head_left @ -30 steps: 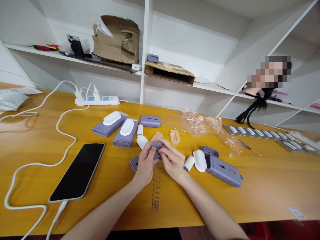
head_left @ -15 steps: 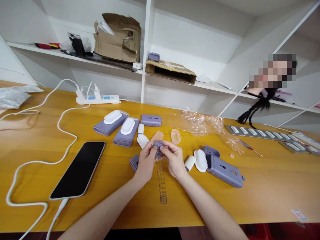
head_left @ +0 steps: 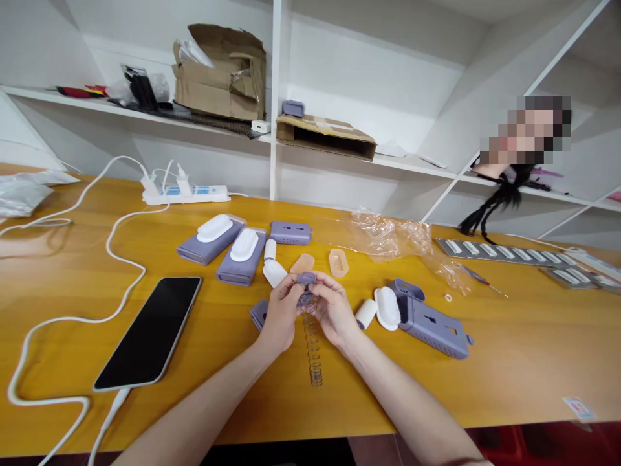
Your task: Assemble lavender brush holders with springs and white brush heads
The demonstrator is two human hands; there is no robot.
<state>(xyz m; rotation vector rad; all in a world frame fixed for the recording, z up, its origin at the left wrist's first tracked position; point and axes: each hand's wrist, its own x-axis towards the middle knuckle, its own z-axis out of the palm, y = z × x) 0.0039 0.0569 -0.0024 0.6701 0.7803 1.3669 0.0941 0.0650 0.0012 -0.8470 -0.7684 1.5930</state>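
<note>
Both hands, left hand [head_left: 281, 317] and right hand [head_left: 334, 312], pinch one small purple piece [head_left: 306, 280] above the counter [head_left: 509, 369]; a coil spring [head_left: 313, 349] hangs below it.

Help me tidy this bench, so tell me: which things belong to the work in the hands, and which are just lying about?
In hand: purple cap, pinched by left hand and right hand; spring trailing from it; probably also the purple housing and white brush head nearby.
Lying about: phone, power strip, plastic wrap, cardboard box.
</note>
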